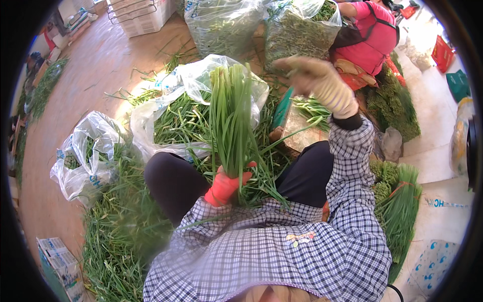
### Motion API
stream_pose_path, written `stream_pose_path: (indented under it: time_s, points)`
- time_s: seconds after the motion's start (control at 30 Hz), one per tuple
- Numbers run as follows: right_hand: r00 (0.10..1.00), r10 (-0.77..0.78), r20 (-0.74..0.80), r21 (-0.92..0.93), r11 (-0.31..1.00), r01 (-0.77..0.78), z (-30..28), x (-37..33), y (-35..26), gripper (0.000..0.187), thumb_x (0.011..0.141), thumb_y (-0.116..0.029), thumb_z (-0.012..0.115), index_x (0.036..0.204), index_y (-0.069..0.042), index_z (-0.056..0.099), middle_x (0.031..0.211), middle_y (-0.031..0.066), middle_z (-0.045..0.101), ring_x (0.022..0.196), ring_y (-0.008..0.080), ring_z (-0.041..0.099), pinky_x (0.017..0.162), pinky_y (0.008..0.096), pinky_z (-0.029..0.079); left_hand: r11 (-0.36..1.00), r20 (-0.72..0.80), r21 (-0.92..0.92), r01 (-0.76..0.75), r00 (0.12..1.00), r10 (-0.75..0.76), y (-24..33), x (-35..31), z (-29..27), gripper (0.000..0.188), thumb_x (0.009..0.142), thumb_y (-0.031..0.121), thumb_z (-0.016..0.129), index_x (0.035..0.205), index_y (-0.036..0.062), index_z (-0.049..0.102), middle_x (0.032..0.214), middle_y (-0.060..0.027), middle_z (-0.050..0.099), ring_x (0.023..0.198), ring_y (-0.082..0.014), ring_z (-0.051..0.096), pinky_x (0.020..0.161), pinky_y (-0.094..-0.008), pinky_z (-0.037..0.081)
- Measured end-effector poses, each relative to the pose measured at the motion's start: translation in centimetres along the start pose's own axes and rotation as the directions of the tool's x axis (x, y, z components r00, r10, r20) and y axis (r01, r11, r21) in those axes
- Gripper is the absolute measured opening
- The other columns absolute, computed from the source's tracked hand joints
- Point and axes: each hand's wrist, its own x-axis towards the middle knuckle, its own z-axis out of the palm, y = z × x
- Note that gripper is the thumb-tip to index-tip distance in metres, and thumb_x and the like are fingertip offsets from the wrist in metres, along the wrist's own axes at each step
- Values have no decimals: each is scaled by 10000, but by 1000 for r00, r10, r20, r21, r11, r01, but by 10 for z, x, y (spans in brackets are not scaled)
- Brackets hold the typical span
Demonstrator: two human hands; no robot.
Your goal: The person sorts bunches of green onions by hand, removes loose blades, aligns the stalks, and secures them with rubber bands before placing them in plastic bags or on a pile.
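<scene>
My left hand [224, 187], in a red-orange glove, is closed round a thick bunch of green chives [230, 113]. The bunch stands upright between my knees, its pale cut ends at the top and its long leaves trailing below my grip. My right hand [319, 83], in a beige glove, is raised to the right of the bunch, apart from it. Its fingers stretch leftward, somewhat blurred, with nothing visible in them. Below that hand, several loose green stalks [309, 109] lie on a pale board [304, 135] beside my right knee.
Ahead stands an open plastic bag [141, 126] of greens; a smaller bag [85, 173] is left of it. Loose leaves [118, 239] are heaped at my left. Tied bunches [400, 216] lie at my right. A person in pink [370, 38] sits far right, near full bags [302, 43].
</scene>
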Motion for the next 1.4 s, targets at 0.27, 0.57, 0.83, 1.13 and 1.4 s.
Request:
stream_pose_path:
  time_s: [0.27,0.57,0.83,1.13,1.4]
  points:
    - [982,-134,130,-691,698,187,70,4,14,304,819,-159,688,1108,-80,634,847,135,684,731,246,670,665,330,532,948,20,283,-144,989,144,3,6,4,342,787,-19,660,1122,44,626,1014,-54,695,687,-66,575,572,-231,476]
    - [821,93,-564,460,861,219,-14,2,17,186,938,-170,601,1056,-29,625,998,147,682,831,229,691,754,350,590,972,-21,227,-66,997,72,5,4,-4,398,764,-24,655,1156,37,613,1001,-74,696,633,-68,562,544,-223,462]
    - [834,435,340,-547,812,-201,-63,-64,-4,533,799,-175,729,1296,-77,566,1129,127,667,1046,227,625,843,366,514,992,-81,107,-69,994,77,1,5,-4,650,759,-41,632,1371,73,442,1013,-93,678,629,-86,550,525,-229,453]
    - [961,20,-274,-525,835,-167,-3,-42,1,460,809,-194,725,1206,-6,584,1109,158,631,1051,269,586,926,362,452,995,-125,13,-96,987,97,12,1,5,362,761,-37,664,1110,50,621,1010,-76,693,674,-77,562,563,-229,456]
    - [951,-93,-294,-13,996,93,65,44,8,429,841,-132,702,1226,-6,560,1135,150,629,1044,203,596,914,293,490,978,-45,202,-43,998,53,13,0,3,300,755,-23,674,1045,52,688,1007,-50,697,706,-71,579,602,-221,471]
